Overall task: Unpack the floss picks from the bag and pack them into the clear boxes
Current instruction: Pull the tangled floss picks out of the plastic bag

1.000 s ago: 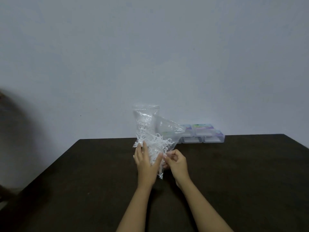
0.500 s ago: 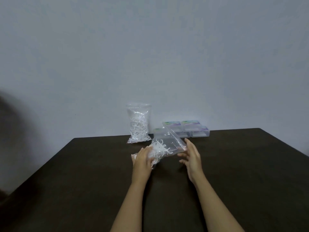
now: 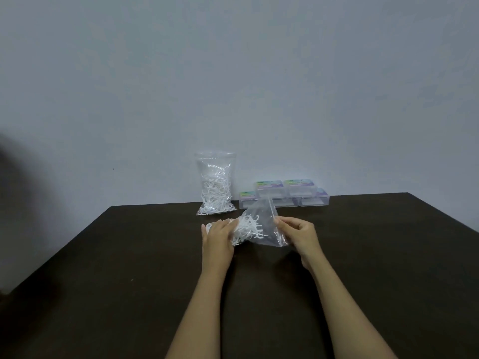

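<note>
A clear plastic bag lies on its side over the middle of the dark table, with white floss picks bunched in its left end. My left hand holds that filled end from above. My right hand pinches the bag's open edge on the right. A second clear bag of floss picks stands upright against the wall, behind and left of the hands. Several clear boxes with green and purple labels sit in a cluster at the table's back edge.
A plain grey wall rises right behind the table. The table's left and right edges slant outward toward me. A dark blurred shape stands off the table at the far left.
The bag has come down from upright in front of me to lying on its side near the table. My right hand has moved from open beside the bag to pinching its open edge.
</note>
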Tool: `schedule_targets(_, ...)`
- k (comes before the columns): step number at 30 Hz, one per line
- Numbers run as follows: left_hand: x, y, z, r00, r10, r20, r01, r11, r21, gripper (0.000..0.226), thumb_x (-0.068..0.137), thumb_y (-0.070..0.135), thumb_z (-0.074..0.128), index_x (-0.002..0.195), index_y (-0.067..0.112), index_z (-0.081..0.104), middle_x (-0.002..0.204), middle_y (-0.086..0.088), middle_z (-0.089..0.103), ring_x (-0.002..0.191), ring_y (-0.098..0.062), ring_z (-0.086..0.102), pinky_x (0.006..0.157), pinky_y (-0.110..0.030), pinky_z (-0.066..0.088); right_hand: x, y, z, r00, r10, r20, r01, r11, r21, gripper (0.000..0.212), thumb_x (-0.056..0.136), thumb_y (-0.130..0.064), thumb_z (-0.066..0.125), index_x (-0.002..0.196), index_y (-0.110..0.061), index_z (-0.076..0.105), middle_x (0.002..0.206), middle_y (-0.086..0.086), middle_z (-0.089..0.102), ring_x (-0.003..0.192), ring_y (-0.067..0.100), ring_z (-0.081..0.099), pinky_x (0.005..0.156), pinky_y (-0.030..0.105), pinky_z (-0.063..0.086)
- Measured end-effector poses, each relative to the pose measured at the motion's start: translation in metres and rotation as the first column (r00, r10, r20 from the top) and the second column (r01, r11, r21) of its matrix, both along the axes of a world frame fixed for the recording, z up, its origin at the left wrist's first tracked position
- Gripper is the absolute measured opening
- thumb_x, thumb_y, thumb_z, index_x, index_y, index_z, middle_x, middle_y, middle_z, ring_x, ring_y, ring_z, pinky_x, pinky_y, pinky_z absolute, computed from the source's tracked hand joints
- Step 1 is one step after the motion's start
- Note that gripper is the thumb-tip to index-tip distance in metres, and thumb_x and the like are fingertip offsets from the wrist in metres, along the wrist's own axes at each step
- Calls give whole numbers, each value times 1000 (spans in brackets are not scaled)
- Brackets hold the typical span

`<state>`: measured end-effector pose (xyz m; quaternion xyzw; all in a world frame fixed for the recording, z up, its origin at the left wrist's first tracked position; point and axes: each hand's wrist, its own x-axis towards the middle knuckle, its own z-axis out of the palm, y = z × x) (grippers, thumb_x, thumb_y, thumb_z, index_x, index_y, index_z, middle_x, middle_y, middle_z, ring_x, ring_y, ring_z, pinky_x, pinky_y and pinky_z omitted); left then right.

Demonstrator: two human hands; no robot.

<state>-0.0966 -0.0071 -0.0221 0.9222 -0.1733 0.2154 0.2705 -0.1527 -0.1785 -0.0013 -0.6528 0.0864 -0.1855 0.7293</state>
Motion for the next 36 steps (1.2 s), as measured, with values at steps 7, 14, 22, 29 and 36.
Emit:
schedule_targets(7,-3,-3,6,992,121,25,-123,986,108,60,87,-2,47,140,24,38,146,1,36,139,-14,23,111,-45,-16,5,0,-2,989,38,-143,-30,998,60,11,89,-7,57,90,-6,68,68,3,67,55,9,53,49,17,44)
schedule_targets(14,-13,-24,15,985,103,140,-68,969,-236,35,73,6,45,103,11,62,100,-6,60,100,-25,52,100,-36,29,9,3,-2,970,154,-189,-104,962,251,12,88,-2,56,82,-5,66,58,0,68,59,10,53,55,18,46)
schedule_targets(22,-32,-54,26,995,-99,-33,82,936,-343,12,84,23,60,90,13,60,80,6,51,87,-20,56,87,-36,41,14,11,-8,957,241,-161,-209,959,189,15,87,0,55,74,-1,64,53,1,62,47,5,53,47,14,41)
schedule_targets(29,-25,-54,25,973,-94,-211,-23,871,-491,9,81,22,63,75,16,63,63,12,52,72,-11,55,73,-25,45,12,14,-9,949,271,-163,-262,962,76,21,85,3,57,66,-3,61,54,0,60,47,2,52,50,13,42)
schedule_targets(36,-14,-46,25,928,-181,-326,-20,849,-528,18,86,22,63,73,9,65,61,8,53,60,-6,50,59,-19,36,11,10,-7,945,300,-130,-278,947,163,10,83,0,62,73,-2,61,63,4,61,55,6,57,58,17,46)
